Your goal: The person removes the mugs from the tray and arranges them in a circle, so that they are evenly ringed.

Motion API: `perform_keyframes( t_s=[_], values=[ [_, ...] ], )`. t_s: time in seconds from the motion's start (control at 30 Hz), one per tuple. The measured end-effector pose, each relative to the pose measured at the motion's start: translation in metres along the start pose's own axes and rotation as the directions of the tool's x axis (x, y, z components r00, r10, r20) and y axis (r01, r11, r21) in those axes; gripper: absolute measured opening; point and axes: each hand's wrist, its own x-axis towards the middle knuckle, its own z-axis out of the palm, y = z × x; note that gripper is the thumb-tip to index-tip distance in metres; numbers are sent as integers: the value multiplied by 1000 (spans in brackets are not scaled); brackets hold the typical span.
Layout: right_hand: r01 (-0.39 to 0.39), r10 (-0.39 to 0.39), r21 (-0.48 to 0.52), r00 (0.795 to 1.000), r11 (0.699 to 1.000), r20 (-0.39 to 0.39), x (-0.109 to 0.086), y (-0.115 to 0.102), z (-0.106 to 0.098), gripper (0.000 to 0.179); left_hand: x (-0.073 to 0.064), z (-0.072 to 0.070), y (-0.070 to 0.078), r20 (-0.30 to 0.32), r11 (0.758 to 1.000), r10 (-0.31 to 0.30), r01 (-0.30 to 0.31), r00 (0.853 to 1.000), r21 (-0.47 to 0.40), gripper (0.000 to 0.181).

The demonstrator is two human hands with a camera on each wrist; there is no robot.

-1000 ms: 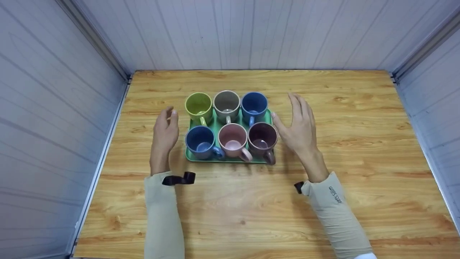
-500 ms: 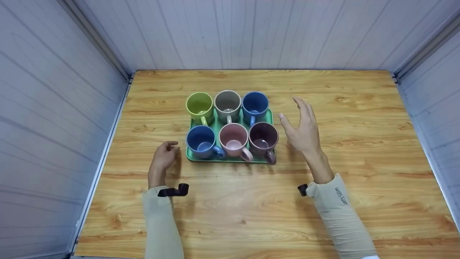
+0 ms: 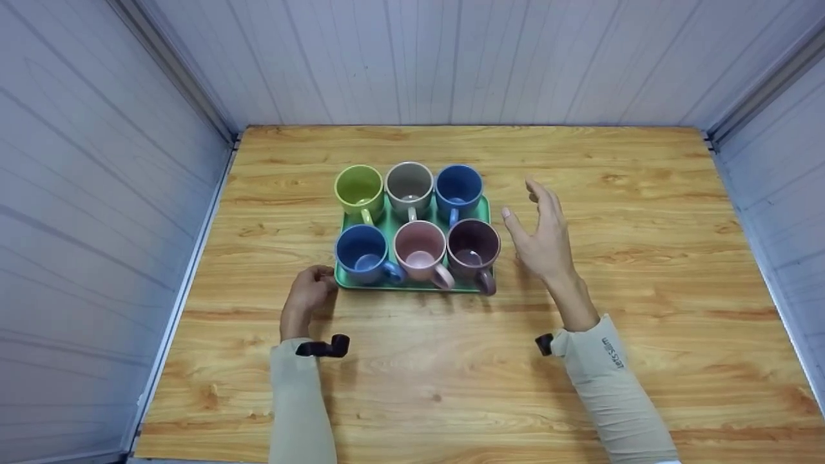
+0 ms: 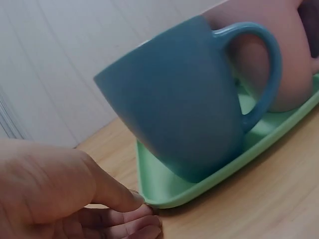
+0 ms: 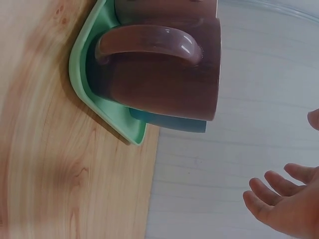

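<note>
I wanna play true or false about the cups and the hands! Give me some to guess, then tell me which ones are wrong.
1. The pink mug is in the middle of the front row. True.
2. The right hand is holding a mug. False: the right hand is apart from the mugs and holds nothing.
3. The left hand is at the near-left corner of the green tray. True.
4. The yellow-green mug is in the front row. False: the yellow-green mug is in the back row.
5. There is a blue mug at the right end of the back row. True.
</note>
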Motion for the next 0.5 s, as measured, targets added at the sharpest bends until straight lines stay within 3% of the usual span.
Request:
perform_keyframes(
  t_s=[0.5],
  values=[
    [-39, 28, 114, 995, 993, 100, -12, 12, 16, 69, 2, 11, 4, -43, 982, -90, 81, 995, -171, 34]
  ],
)
